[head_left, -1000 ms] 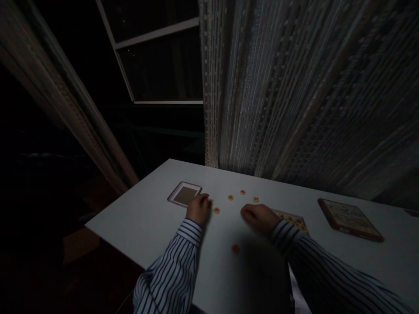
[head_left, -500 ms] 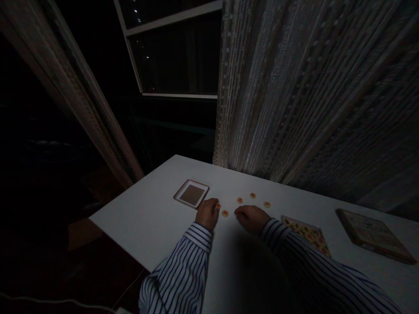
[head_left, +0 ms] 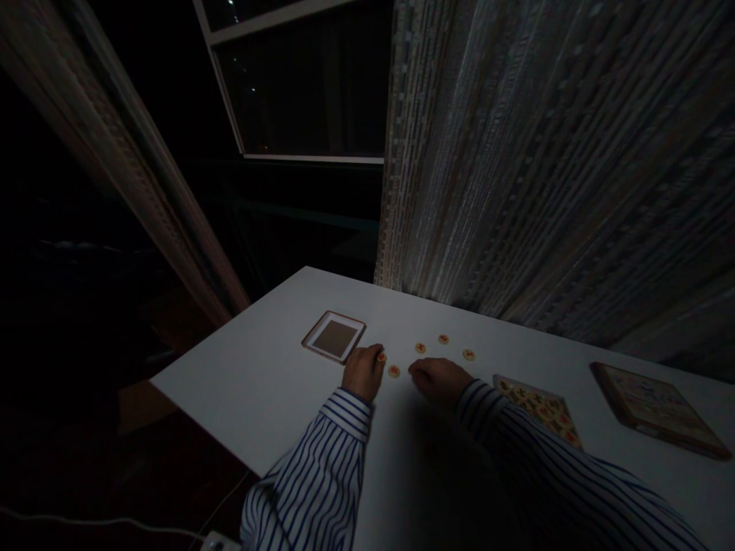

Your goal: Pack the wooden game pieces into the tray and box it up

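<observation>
Fingers of the left hand (head_left: 363,375) are partly curled, with the tips at a round game piece (head_left: 382,357); from my remote post I cannot tell whether they pinch it or merely rest against it. The right hand (head_left: 439,380) is curled nearly to a fist, knuckles up, low over the table (head_left: 230,383); whether it encloses anything I cannot determine.

Between the two hands, just beside the first, lies a second piece (head_left: 393,371), flat, its red mark upward. Handling, as I judge it: small, light, stiff discs, probably wood or plastic, smooth enough to skid on the tabletop, not fragile. I recommend hold at the rim, thumb and forefinger on opposite edges; flat faces against the table offer little purchase.

Farther out I record three further pieces (head_left: 443,338) beyond the right hand, spaced apart. An open tray (head_left: 334,340) sits just left of the left hand. A box of pieces (head_left: 528,386) lies beside the right forearm, partly hidden by the sleeve; a flat case (head_left: 660,405) lies beyond it, at far right.
</observation>
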Motion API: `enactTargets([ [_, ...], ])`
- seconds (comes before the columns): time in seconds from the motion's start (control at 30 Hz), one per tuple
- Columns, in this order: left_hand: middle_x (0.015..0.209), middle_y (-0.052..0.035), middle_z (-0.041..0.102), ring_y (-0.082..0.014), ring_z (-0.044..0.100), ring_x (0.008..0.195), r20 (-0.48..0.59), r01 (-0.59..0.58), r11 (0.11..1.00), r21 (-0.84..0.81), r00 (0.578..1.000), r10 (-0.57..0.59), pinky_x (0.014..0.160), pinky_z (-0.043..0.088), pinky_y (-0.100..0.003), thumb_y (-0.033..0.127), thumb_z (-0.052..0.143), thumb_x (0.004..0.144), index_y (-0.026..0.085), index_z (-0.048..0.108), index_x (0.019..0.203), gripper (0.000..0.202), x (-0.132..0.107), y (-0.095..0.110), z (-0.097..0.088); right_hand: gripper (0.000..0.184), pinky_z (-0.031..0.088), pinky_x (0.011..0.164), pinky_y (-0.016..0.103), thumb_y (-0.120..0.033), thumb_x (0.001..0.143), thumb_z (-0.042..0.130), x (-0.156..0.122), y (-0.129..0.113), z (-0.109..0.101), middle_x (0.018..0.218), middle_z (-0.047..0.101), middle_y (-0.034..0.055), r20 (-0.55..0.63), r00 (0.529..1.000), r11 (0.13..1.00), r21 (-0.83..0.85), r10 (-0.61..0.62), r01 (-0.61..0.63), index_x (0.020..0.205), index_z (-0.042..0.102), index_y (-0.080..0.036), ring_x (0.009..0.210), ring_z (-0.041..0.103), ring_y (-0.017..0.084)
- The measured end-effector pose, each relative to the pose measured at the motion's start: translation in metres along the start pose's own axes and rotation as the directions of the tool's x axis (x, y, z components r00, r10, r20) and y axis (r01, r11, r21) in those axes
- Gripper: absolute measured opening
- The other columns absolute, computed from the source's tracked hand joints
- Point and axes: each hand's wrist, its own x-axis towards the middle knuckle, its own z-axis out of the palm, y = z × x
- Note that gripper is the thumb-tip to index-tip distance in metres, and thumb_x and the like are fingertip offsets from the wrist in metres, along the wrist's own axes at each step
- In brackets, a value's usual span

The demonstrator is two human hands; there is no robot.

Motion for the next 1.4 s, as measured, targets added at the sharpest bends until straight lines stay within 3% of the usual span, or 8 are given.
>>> enactTargets([
  [0.33, 0.102, -0.0094, 0.062, -0.0212, 0.056, 0.099, -0.056, -0.055, 0.998, -0.019, 0.997, 0.054, 0.087, 0.044, -0.038, 0.015, 0.056, 0.071, 0.015, 0.054, 0.106, 0.036, 0.001, -0.004, -0.001, 0.033, 0.041, 0.081, 0.029, -0.022, 0.077, 0.039, -0.006, 0.004, -0.006, 0.101, 0.066, 0.0076, -0.034, 0.999, 1.000, 0.005, 0.011, -0.011, 0.099, 0.064, -0.018, 0.093, 0.059, 0.020],
  [0.6, 0.097, -0.0090, 0.064, -0.0220, 0.056, 0.097, -0.012, 0.039, 0.996, 0.076, 0.999, -0.038, 0.085, 0.044, -0.037, 0.021, 0.053, 0.075, 0.016, 0.055, 0.106, 0.031, 0.002, 0.000, -0.001, 0.034, 0.042, 0.079, 0.030, -0.023, 0.077, 0.039, -0.010, 0.001, -0.005, 0.102, 0.066, 0.0073, -0.001, 1.000, 0.999, -0.024, 0.029, -0.029, 0.100, 0.063, -0.018, 0.094, 0.059, 0.021],
  [0.77, 0.095, -0.0106, 0.064, -0.0222, 0.057, 0.093, -0.012, 0.034, 0.996, 0.079, 0.999, -0.034, 0.084, 0.044, -0.037, 0.019, 0.050, 0.078, 0.013, 0.055, 0.107, 0.030, 0.002, 0.001, -0.002, 0.033, 0.043, 0.078, 0.031, -0.023, 0.077, 0.039, -0.010, -0.001, -0.003, 0.101, 0.066, 0.0080, 0.023, 0.999, 0.999, -0.042, 0.024, -0.023, 0.099, 0.063, -0.019, 0.092, 0.060, 0.022],
  [0.93, 0.095, -0.0099, 0.064, -0.0208, 0.056, 0.092, -0.105, -0.057, 0.997, 0.045, 0.993, 0.061, 0.083, 0.045, -0.037, 0.019, 0.051, 0.078, 0.014, 0.055, 0.106, 0.029, 0.001, 0.001, -0.001, 0.035, 0.043, 0.079, 0.031, -0.022, 0.077, 0.039, -0.011, 0.000, -0.004, 0.101, 0.066, 0.0093, 0.009, 1.000, 1.000, -0.029, 0.004, -0.003, 0.101, 0.063, -0.017, 0.093, 0.060, 0.022],
  [1.1, 0.092, -0.0087, 0.063, -0.0196, 0.056, 0.091, -0.247, -0.160, 0.987, 0.019, 0.956, 0.160, 0.081, 0.047, -0.035, 0.021, 0.052, 0.078, 0.014, 0.055, 0.104, 0.027, 0.000, 0.000, 0.001, 0.035, 0.042, 0.081, 0.030, -0.022, 0.077, 0.039, -0.014, 0.001, -0.006, 0.102, 0.066, 0.0088, 0.019, 1.000, 0.999, -0.029, 0.014, -0.013, 0.102, 0.062, -0.016, 0.094, 0.060, 0.021],
  [1.4, 0.093, -0.0088, 0.063, -0.0195, 0.058, 0.090, -0.289, -0.212, 0.977, -0.015, 0.937, 0.199, 0.082, 0.048, -0.035, 0.026, 0.056, 0.077, 0.015, 0.051, 0.108, 0.034, -0.004, 0.002, -0.004, 0.035, 0.043, 0.080, 0.030, -0.022, 0.076, 0.039, -0.023, 0.010, -0.013, 0.100, 0.066, 0.0087, -0.053, 0.999, 1.000, -0.001, -0.002, 0.002, 0.100, 0.063, -0.016, 0.092, 0.060, 0.021],
])
